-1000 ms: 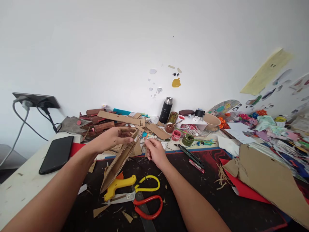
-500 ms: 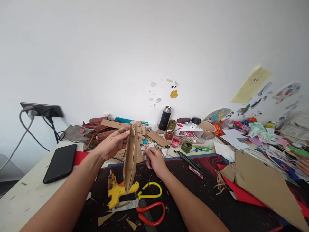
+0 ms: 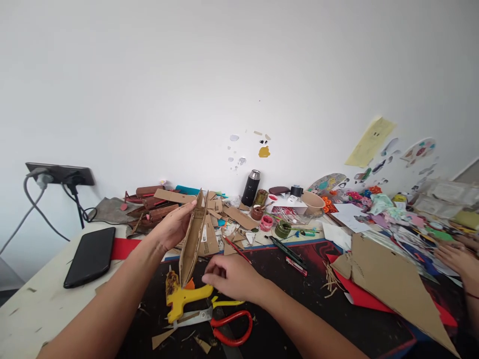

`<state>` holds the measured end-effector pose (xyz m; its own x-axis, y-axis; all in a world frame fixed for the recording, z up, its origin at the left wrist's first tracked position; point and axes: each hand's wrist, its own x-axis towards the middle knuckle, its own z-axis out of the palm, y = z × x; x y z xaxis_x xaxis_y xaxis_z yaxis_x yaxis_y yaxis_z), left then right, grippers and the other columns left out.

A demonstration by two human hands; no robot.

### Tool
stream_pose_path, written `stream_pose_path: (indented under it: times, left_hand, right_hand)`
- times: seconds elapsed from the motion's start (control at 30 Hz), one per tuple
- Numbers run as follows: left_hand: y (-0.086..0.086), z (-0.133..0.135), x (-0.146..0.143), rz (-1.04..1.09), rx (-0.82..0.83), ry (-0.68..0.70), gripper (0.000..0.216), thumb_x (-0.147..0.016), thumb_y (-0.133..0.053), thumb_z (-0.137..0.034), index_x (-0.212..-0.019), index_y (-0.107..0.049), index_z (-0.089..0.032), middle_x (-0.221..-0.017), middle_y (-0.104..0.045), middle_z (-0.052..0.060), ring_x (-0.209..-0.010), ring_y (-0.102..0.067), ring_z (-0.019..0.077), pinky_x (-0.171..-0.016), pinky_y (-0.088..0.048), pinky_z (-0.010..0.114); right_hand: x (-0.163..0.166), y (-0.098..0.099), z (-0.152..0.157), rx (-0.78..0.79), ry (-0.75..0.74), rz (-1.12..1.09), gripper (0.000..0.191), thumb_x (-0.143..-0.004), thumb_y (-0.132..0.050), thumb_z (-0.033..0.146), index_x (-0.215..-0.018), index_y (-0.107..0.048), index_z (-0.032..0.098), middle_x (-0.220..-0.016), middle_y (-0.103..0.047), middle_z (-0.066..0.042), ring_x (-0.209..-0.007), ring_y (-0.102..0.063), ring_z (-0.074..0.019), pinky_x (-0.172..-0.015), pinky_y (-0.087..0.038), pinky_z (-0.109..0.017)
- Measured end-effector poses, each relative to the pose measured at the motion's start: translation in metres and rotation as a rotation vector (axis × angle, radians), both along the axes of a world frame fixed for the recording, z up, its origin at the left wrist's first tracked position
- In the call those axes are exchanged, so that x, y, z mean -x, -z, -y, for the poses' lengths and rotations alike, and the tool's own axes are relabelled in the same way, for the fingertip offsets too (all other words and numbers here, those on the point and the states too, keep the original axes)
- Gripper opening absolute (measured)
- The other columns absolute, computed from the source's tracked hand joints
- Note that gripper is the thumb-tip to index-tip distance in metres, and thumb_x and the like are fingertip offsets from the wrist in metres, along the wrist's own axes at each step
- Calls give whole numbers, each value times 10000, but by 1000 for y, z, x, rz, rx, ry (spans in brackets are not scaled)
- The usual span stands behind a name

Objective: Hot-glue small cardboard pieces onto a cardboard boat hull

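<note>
My left hand (image 3: 175, 224) is closed on the upper end of a narrow folded cardboard piece (image 3: 193, 244), which has two upright sides joined at a pointed lower end. It is held tilted above the mat. My right hand (image 3: 234, 276) hovers just right of a yellow glue gun (image 3: 187, 297), its fingers loosely bent and apart, with nothing seen in them. Beneath that hand lie scissors (image 3: 232, 329) with one red and one yellow handle, the yellow loop partly hidden. The glue gun rests across the scissor blades.
A black phone (image 3: 90, 257) lies at left. Cardboard scraps (image 3: 209, 239), a red pencil (image 3: 236, 249), a black flask (image 3: 250, 188) and paint jars (image 3: 283, 228) crowd the back. A marker and a cutter (image 3: 296, 267) lie right of centre. Another person's hand (image 3: 454, 259) rests among papers far right.
My right hand has come down and toward me, from beside the cardboard scraps to near the glue gun, its fingers loosening. My left hand still holds the folded cardboard, shifted slightly left.
</note>
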<state>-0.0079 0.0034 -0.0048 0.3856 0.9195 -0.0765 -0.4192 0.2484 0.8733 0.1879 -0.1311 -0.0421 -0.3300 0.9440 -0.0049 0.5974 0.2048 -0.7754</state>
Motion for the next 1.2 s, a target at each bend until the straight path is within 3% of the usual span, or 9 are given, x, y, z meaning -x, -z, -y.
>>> stream_pose_path:
  times: [0.2,0.37,0.53,0.63,0.73,0.97,1.2]
  left_hand:
    - [4,-10,12,-53,115,47,382,-931,-797,-532,-925,-802,-150,-728,-780,82,-539,-702,207,-498,-578,297]
    - [2,-18,18,-17,98,83,382,-1020,-671,-538,-984,-800,-180,-799,-770,75,-649,-715,194,-605,-592,282]
    - [-1,-23,21,-7,87,126,371,-993,-679,-569,-926,-790,-221,-775,-752,52,-666,-701,193,-620,-593,286]
    - [2,-24,21,-5,74,108,346,-977,-683,-566,-920,-789,-242,-794,-767,63,-684,-714,206,-640,-612,298]
    - [7,-24,21,-13,62,93,383,-989,-640,-597,-913,-793,-254,-802,-767,82,-667,-709,223,-636,-606,325]
    - [7,-25,22,-42,67,69,441,-963,-674,-630,-908,-785,-207,-803,-752,88,-669,-680,215,-660,-567,327]
    - [1,-27,29,-26,84,3,455,-1010,-629,-609,-930,-802,-197,-806,-759,103,-670,-686,218,-650,-567,330]
  right_hand:
    - [13,-19,9,-197,-170,398,278,-985,-793,457,-1148,-787,232,-978,-822,-41,-900,-744,-234,-755,-462,-299]
    - [21,-26,5,-268,-261,556,380,-1004,-772,533,-1209,-760,214,-1103,-812,-78,-1022,-745,-271,-798,-491,-326]
    - [28,-13,3,-331,-364,642,535,-971,-755,654,-1240,-742,192,-1142,-788,-112,-1057,-737,-298,-819,-538,-348]
    - [35,-1,2,-351,-401,696,585,-947,-787,641,-1297,-721,177,-1170,-781,-121,-1091,-731,-318,-860,-569,-380]
    - [40,6,1,-354,-378,709,508,-968,-798,554,-1285,-704,167,-1175,-781,-124,-1079,-737,-311,-858,-585,-381]
    - [44,10,3,-271,-354,565,363,-965,-768,407,-1237,-715,173,-1185,-808,-125,-1076,-755,-303,-891,-561,-363]
    - [30,30,3,-44,85,-78,223,-817,-782,334,-1001,-721,223,-910,-769,-23,-776,-697,-209,-662,-486,-287]
